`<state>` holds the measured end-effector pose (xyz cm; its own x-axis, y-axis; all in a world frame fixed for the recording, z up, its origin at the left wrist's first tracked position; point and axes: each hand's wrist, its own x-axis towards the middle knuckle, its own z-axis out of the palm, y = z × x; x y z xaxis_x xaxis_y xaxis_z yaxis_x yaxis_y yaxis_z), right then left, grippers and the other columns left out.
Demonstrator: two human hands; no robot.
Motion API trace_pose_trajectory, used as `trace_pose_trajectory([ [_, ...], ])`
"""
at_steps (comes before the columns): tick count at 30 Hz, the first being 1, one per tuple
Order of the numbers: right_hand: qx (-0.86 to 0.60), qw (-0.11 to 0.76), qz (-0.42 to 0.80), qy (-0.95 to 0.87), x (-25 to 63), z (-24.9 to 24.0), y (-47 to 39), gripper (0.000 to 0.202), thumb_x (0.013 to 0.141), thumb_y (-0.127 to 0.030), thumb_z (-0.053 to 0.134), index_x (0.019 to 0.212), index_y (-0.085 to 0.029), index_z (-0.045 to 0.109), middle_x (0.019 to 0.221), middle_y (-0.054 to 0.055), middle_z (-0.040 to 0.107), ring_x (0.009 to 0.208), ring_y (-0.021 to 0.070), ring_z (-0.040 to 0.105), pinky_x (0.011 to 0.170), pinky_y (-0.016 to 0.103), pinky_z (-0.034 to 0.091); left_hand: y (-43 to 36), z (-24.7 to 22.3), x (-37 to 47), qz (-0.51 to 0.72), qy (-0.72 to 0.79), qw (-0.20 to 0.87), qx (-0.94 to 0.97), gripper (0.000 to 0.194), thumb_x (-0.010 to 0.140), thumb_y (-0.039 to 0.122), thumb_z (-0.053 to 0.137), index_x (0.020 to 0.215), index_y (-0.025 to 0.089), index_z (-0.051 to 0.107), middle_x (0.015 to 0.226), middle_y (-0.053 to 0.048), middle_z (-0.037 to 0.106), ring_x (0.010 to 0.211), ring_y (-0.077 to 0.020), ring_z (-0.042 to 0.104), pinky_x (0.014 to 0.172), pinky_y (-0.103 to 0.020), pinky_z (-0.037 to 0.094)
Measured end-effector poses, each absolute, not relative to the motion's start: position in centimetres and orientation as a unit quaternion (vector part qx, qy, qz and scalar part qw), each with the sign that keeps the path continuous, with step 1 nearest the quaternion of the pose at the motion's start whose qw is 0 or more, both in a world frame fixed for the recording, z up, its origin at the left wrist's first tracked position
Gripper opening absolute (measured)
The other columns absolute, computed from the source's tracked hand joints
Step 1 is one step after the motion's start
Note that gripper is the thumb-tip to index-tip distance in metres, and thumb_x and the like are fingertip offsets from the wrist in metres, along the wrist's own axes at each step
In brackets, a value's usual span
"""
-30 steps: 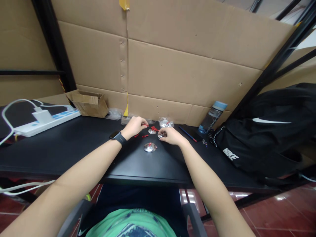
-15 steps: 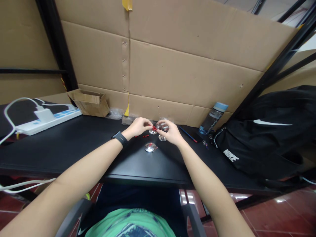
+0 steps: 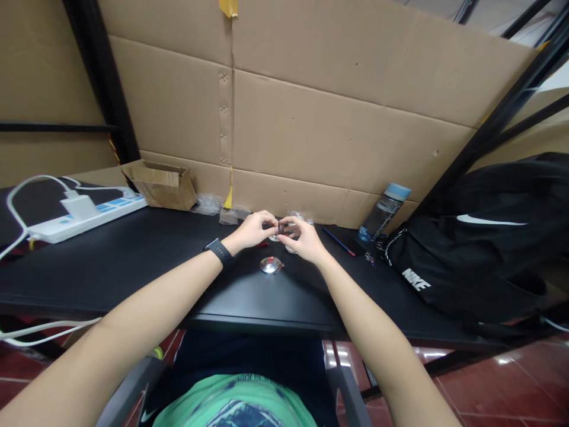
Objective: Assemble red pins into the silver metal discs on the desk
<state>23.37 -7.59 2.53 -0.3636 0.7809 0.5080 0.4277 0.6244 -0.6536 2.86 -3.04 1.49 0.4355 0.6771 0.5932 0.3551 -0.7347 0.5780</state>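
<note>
My left hand, a black watch on its wrist, is closed, its thumb and fingertips on a small dark reddish-brown round piece. From the other side my right hand pinches the same piece between thumb and fingers. Just below the fingertips a shiny clear or silvery base shows in part. Behind the right thumb, a clear stemmed cup is mostly hidden. A shiny silver disc with red at its centre lies on the table nearer to me. A small red piece lies under the left hand.
An open cardboard box and a white power strip are on the left. Clear plastic wrap lies by the cardboard wall. To the right are a blue pencil, a water bottle and a black backpack.
My hands have come together. Half a second ago, red pieces and a clear cup showed between them; now a dark round piece is between the fingertips. The silver disc has stayed put.
</note>
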Motion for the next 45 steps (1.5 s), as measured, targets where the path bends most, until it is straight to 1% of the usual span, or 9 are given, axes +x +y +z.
trace_pose_trajectory([
  [13,-0.373,0.417,0.227,-0.797,23.4,2.1,-7.6,0.039,0.082,-0.034,0.072,0.116,-0.023,0.059,0.12,0.007,0.068,0.1,0.0207,0.071,0.079,0.032,0.061,-2.7,0.5,3.4,0.418,0.328,0.174,0.829,0.014,0.084,0.03,0.064,0.086,0.018,0.071,0.096,-0.005,0.069,0.091,-0.0198,0.065,0.087,-0.033,0.049],
  [22,-0.372,0.422,0.219,-0.797,23.4,2.2,-7.6,0.039,0.079,-0.035,0.075,0.114,-0.023,0.063,0.116,0.008,0.07,0.095,0.0211,0.072,0.078,0.033,0.06,-2.9,0.8,3.2,0.424,0.305,0.165,0.837,0.009,0.082,0.026,0.065,0.081,0.018,0.07,0.092,-0.004,0.069,0.088,-0.0192,0.065,0.084,-0.032,0.048],
  [28,-0.367,0.435,0.227,-0.79,23.4,2.2,-7.6,0.039,0.076,-0.035,0.078,0.11,-0.022,0.065,0.113,0.007,0.071,0.092,0.021,0.072,0.078,0.033,0.06,-3.1,0.8,3.2,0.443,0.295,0.174,0.828,0.008,0.08,0.025,0.068,0.079,0.019,0.073,0.096,-0.004,0.067,0.093,-0.0196,0.065,0.092,-0.034,0.048],
  [32,-0.363,0.486,0.276,-0.746,23.2,2.4,-7.6,0.042,0.072,-0.038,0.082,0.106,-0.021,0.064,0.107,0.007,0.071,0.089,0.0204,0.073,0.08,0.034,0.061,-3.7,1.2,3.6,0.461,0.32,0.182,0.807,0.008,0.08,0.025,0.068,0.08,0.02,0.075,0.1,-0.005,0.067,0.094,-0.0201,0.065,0.092,-0.035,0.049],
  [35,-0.364,0.519,0.315,-0.707,23.1,2.4,-7.5,0.042,0.07,-0.042,0.084,0.101,-0.02,0.065,0.101,0.007,0.072,0.088,0.0208,0.073,0.081,0.035,0.062,-4.3,1.3,3.9,0.483,0.333,0.169,0.792,0.011,0.082,0.029,0.07,0.082,0.02,0.076,0.098,-0.005,0.067,0.094,-0.0207,0.065,0.09,-0.035,0.049],
  [38,-0.375,0.529,0.344,-0.679,23.0,2.2,-7.4,0.038,0.07,-0.048,0.083,0.088,-0.018,0.067,0.092,0.007,0.073,0.08,0.0211,0.072,0.074,0.035,0.063,-4.7,1.4,4.2,0.5,0.336,0.151,0.784,0.016,0.083,0.035,0.071,0.083,0.02,0.077,0.095,-0.005,0.066,0.091,-0.0204,0.065,0.088,-0.035,0.05],
  [40,-0.373,0.533,0.373,-0.661,22.9,2.1,-7.2,0.038,0.072,-0.051,0.081,0.083,-0.017,0.068,0.089,0.006,0.073,0.076,0.0206,0.072,0.072,0.035,0.063,-4.8,1.4,4.3,0.51,0.338,0.14,0.779,0.017,0.084,0.035,0.071,0.084,0.019,0.077,0.094,-0.004,0.066,0.09,-0.0199,0.065,0.087,-0.034,0.05],
  [42,-0.366,0.54,0.404,-0.641,23.0,2.1,-7.1,0.038,0.074,-0.053,0.078,0.086,-0.017,0.071,0.09,0.006,0.074,0.079,0.021,0.073,0.076,0.035,0.064,-4.8,1.4,4.3,0.517,0.339,0.132,0.775,0.015,0.085,0.033,0.069,0.084,0.019,0.076,0.095,-0.004,0.066,0.09,-0.0197,0.065,0.087,-0.034,0.05],
  [45,-0.357,0.539,0.426,-0.633,23.1,2.0,-6.9,0.037,0.076,-0.049,0.078,0.092,-0.017,0.073,0.093,0.007,0.075,0.084,0.0216,0.075,0.08,0.036,0.064,-4.8,1.6,4.2,0.523,0.337,0.123,0.773,0.013,0.085,0.03,0.068,0.084,0.019,0.076,0.094,-0.004,0.066,0.09,-0.0195,0.065,0.087,-0.034,0.05],
])
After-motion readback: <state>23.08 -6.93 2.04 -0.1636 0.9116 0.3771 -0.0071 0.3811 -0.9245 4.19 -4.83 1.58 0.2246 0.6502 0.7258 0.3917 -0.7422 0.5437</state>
